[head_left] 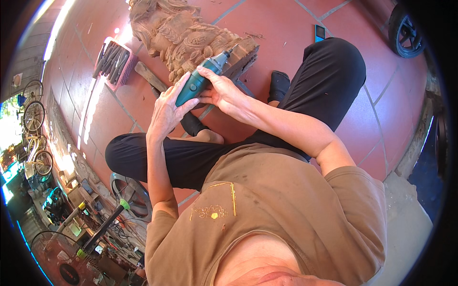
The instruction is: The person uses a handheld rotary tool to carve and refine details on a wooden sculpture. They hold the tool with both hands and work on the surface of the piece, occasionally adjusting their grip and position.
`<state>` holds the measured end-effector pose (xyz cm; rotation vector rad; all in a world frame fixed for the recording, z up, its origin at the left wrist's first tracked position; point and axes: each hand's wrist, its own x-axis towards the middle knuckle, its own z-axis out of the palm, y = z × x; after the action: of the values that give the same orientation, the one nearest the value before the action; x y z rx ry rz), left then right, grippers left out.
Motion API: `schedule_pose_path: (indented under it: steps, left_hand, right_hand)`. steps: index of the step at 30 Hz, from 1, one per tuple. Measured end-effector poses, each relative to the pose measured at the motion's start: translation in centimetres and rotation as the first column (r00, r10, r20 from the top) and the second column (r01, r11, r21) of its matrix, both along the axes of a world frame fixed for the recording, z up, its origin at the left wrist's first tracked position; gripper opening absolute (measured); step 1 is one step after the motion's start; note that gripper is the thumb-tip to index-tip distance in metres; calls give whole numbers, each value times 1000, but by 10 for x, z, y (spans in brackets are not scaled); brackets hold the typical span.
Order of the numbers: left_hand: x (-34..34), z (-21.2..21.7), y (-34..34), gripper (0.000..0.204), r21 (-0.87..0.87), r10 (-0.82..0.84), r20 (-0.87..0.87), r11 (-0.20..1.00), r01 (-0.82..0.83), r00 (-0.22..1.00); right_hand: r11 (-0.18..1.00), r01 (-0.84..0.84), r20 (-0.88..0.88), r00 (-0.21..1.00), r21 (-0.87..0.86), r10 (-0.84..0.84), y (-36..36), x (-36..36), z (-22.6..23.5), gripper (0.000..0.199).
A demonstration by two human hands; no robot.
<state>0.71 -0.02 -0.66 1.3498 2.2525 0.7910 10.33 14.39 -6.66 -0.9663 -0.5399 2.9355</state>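
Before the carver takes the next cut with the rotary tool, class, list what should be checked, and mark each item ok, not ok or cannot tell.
1. Both hands on the green rotary tool: ok; left hand cups the rear, right hand holds the front.
2. Tool tip at the wooden carving: ok, it meets the base edge.
3. Carving steady on the tiled floor: cannot tell.
4. Legs away from the tip: ok; the foot lies to the side.
5. Pink chisel tray within reach: ok.
6. Eye protection: cannot tell.

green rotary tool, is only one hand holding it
No, both the left hand and right hand grip the green rotary tool, whose tip is against the wooden carving.
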Motion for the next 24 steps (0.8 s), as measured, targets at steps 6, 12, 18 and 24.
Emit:
schedule_pose_path:
  steps: [6,12,18,24]
  left_hand:
    - [0,0,0,67,6,-1,-8,1000,1,1000]
    - [1,0,0,67,11,-5,-5,1000,6,1000]
    - [0,1,0,68,7,-18,10,1000,18,1000]
    - [1,1,0,68,16,-30,20,999,30,999]
  right_hand:
    - [1000,-11,-11,1000,-8,11,1,-2,-4,43]
    - [1000,-14,-20,1000,-9,14,1,0,-2,43]
    - [1000,-17,-43,999,-8,17,0,4,0,42]
    - [1000,-7,-38,999,-5,7,-1,5,-2,40]
